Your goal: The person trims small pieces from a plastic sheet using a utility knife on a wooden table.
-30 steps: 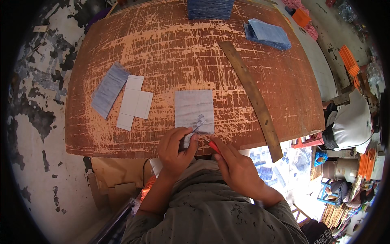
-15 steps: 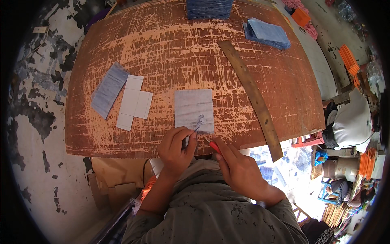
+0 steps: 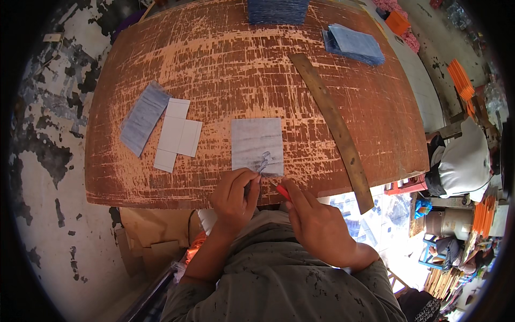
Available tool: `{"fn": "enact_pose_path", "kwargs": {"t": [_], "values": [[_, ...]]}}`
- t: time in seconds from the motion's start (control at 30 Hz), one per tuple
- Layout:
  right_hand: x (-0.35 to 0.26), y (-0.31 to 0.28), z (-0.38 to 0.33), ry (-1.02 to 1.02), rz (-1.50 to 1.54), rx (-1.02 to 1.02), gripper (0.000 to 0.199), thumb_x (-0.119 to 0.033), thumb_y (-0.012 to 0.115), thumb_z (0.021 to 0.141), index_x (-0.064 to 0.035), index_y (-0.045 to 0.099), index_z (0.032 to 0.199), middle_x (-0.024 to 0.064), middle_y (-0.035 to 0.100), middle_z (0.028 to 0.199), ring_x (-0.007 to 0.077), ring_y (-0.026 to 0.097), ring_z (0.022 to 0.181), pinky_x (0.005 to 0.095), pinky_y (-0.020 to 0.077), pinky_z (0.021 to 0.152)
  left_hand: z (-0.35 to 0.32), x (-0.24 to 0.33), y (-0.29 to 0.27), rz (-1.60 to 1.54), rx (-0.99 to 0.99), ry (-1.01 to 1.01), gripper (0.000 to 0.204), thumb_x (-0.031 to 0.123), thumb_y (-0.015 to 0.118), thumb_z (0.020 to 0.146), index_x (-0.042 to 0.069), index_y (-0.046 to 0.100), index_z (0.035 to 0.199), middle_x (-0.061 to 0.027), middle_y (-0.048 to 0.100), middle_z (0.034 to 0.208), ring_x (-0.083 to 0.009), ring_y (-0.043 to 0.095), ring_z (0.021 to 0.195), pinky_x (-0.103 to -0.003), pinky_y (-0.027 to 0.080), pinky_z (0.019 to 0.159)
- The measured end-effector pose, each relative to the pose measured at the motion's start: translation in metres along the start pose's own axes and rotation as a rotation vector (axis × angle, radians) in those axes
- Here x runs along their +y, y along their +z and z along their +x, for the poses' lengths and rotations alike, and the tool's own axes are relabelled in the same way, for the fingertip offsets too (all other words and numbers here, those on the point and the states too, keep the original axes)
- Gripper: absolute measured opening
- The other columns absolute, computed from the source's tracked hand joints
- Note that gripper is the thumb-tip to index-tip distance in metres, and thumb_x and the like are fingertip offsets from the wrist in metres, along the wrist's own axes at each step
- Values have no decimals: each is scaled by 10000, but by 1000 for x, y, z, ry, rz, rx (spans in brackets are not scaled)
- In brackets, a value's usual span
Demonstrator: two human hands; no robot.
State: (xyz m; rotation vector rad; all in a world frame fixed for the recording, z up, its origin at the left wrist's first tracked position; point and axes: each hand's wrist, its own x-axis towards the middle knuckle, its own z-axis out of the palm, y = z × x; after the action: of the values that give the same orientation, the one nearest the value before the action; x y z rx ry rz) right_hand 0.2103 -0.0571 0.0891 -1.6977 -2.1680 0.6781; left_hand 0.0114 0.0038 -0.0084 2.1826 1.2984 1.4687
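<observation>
Trimming step, by the look: left hand (image 3: 234, 194) pinching small scrap at near edge of grey sheet (image 3: 257, 145), right hand (image 3: 316, 225) closed round red-handled cutter (image 3: 282, 191) just beside; next cut wants steadying.

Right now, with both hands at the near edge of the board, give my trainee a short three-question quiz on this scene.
1. True or false: the long ruler lies to the right of the grey sheet.
2. Which hand holds the red-handled tool? A) left hand B) right hand C) neither
3. Fill in: the white cut-out card lies beside a ____-grey slip on the wooden board.

Key
1. True.
2. B: the right hand has it in its grip, tip toward the sheet's near edge, while the left hand pinches something small there.
3. Blue.
</observation>
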Motion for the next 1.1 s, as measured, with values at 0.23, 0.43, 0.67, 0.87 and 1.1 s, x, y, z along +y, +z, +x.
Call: {"fn": "enact_pose_path", "kwargs": {"t": [0.23,0.43,0.67,0.87,1.1], "values": [[1,1,4,-34,-22,20,513,-186,633,1088,37,528,1538,201,721,971,373,744,677,463,611,588,0,-1,1,8,-2,22,157,-59,769,942,-27,711,1084,-171,732,1006,-316,742,821,-386,590,683],[-2,0,7,9,-7,-24,504,-134,645,1074,-2,524,1544,245,756,1177,427,760,794,503,611,635,-1,-2,0,16,-3,16,152,-62,763,947,-32,708,1086,-177,731,1013,-312,741,826,-382,589,684],[3,4,12,-65,-31,50,492,-179,625,1085,46,544,1514,207,730,953,379,737,651,465,600,572,1,1,-1,19,-9,-5,140,-61,753,966,-40,701,1094,-185,731,1031,-315,741,826,-384,589,679],[3,5,15,-83,-49,47,492,-183,623,1081,46,550,1510,200,723,945,380,741,661,473,602,573,2,1,1,39,21,-10,158,-37,789,933,-15,720,1073,-160,742,997,-330,749,829,-400,603,698],[5,5,17,-101,-69,39,481,-166,631,1074,50,556,1497,198,723,943,380,748,682,469,602,588,2,0,0,38,15,-1,140,-53,765,949,-32,705,1074,-180,733,1005,-341,744,842,-401,599,702]]}}
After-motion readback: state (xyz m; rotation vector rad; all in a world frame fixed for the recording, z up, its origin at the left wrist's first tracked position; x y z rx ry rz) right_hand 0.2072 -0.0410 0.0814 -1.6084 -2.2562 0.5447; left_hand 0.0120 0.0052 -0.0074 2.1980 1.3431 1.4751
